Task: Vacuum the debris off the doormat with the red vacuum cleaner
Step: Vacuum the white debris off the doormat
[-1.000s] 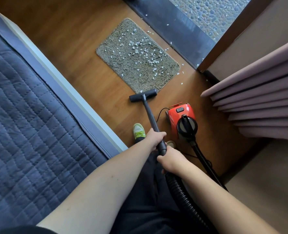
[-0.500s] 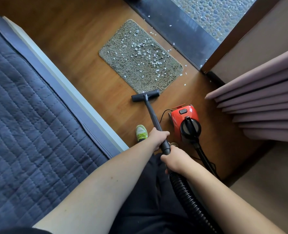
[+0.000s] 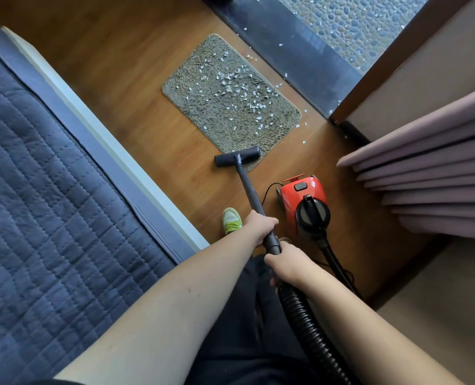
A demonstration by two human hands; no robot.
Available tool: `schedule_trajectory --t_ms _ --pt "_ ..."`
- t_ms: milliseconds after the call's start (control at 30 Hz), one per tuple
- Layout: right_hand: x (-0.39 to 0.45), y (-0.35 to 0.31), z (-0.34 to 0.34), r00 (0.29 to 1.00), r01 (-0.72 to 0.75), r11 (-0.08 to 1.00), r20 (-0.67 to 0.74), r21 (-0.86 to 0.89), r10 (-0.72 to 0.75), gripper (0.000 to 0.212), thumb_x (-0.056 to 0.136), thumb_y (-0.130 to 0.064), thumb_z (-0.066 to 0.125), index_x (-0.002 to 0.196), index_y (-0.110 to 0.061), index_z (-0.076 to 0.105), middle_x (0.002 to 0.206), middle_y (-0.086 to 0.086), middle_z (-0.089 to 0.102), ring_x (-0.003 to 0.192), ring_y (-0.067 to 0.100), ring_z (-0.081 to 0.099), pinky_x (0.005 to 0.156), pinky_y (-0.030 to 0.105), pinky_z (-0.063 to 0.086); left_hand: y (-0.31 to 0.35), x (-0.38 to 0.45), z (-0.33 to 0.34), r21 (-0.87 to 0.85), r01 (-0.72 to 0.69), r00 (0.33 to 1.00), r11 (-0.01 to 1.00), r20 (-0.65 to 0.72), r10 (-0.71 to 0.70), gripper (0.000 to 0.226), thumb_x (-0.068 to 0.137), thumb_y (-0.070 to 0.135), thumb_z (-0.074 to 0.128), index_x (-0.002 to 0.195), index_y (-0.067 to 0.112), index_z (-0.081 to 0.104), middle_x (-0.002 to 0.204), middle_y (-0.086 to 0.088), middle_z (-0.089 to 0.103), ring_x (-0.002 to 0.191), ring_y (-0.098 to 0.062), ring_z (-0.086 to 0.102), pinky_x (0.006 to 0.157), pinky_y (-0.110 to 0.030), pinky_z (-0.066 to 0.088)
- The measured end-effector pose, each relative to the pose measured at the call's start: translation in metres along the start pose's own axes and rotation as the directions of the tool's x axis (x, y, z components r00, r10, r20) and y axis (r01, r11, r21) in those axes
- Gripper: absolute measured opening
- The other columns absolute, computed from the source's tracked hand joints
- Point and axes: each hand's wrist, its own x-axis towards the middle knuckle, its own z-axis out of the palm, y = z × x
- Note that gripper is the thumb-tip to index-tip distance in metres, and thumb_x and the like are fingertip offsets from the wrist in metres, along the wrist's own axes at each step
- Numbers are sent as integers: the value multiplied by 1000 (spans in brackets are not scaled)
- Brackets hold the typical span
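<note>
A shaggy olive doormat (image 3: 203, 107) lies on the wooden floor, strewn with white debris flakes (image 3: 239, 90) mostly on its far right half. The black floor nozzle (image 3: 236, 157) overlaps the mat's near corner. My left hand (image 3: 260, 226) grips the black wand (image 3: 248, 187) partway down. Just behind it, my right hand (image 3: 285, 263) holds the wand's end where the ribbed hose (image 3: 311, 329) begins. The red vacuum cleaner (image 3: 303, 195) stands on the floor right of the wand.
A bed with a dark blue quilt (image 3: 50, 204) fills the left side. Pink curtain folds (image 3: 436, 173) hang at the right. A dark door threshold (image 3: 294, 54) with scattered flakes runs beyond the mat. My green shoe (image 3: 231, 220) stands beside the wand.
The nozzle has moved forward from the bare floor onto the mat's near corner. Both hands keep their grip on the wand.
</note>
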Motion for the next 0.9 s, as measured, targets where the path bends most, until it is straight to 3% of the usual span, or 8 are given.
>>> schedule_trajectory --t_ms 100,200,300,433,567,633,733,900 --pt "2 2 -5 999 -12 982 41 191 4 23 88 -17 52 109 -8 49 71 11 64 48 20 62 56 35 58 7 0 -3 131 -22 997 991 -64 31 58 82 22 66 134 13 41 114 -15 60 97 -30 63 66 -33 57" --pt "3 -1 -11 998 -19 973 55 231 7 28 88 -16 54 114 -6 49 70 11 63 51 21 62 55 35 57 12 4 -3 142 -27 998 990 -55 35 59 82 22 66 134 13 40 116 -15 59 94 -29 62 60 -32 54" --pt "5 -6 -12 1000 -6 998 15 66 5 29 89 -18 53 114 -6 48 78 11 68 54 21 65 60 35 59 11 7 -2 -11 -28 999 1000 -20 28 65 77 21 67 136 13 40 114 -15 59 94 -31 67 75 -39 61" --pt "11 -20 2 998 -26 953 -61 -301 8 55 93 -28 52 141 -6 34 119 15 62 99 28 67 87 40 57 9 9 -10 -205 -15 998 979 64 29 71 87 18 63 148 21 26 120 -17 59 72 -21 70 56 -30 59" --pt "14 -31 5 995 -76 907 -94 -413 41 73 96 -29 50 154 -8 12 139 15 49 120 29 57 98 38 50 10 15 -16 -250 2 991 968 132 32 68 89 15 59 147 22 25 118 -20 62 69 -20 67 60 -31 56" --pt "18 -28 -1 996 -50 949 -84 -312 25 62 94 -28 50 147 -7 28 130 16 57 113 31 61 90 34 52 13 14 -18 -266 22 986 964 163 22 54 89 10 58 131 26 29 112 -19 60 65 -21 64 58 -31 56" --pt "20 -25 -7 999 -33 998 -3 -44 33 38 90 -20 50 123 -3 45 101 20 68 82 34 69 68 34 55 20 10 -22 -250 5 990 968 136 30 45 87 4 57 112 22 24 112 -22 58 58 -22 60 50 -28 55" --pt "21 -22 -9 999 -9 986 44 164 2 27 90 -16 49 113 -3 44 77 16 62 49 26 62 51 35 53 26 18 -20 -90 -12 1000 996 12 13 54 82 15 68 128 10 41 114 -17 61 80 -27 69 64 -34 60"
